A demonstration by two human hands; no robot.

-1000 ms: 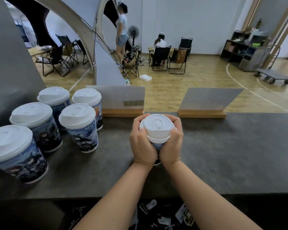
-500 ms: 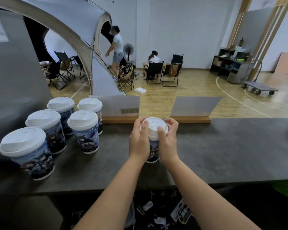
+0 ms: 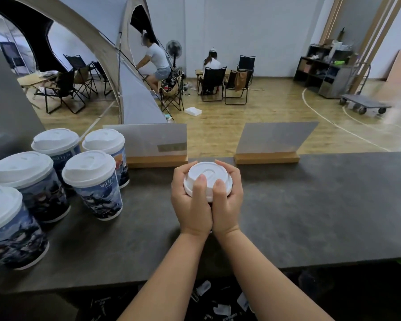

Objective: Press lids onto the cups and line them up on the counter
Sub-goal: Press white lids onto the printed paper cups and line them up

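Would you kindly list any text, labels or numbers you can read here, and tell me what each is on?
None can be read for certain.
White characters on the nearest blue printed paper cup with white lid: too blurred to read.
Gold label on the left grey sign in its wooden base: too small to read.
White plastic lid gripped by left hand and right hand: embossed shapes, no text.

White lid (image 3: 207,180) caps an upright cup on the counter (image 3: 310,205); five lidded cups (image 3: 93,184) cluster left.
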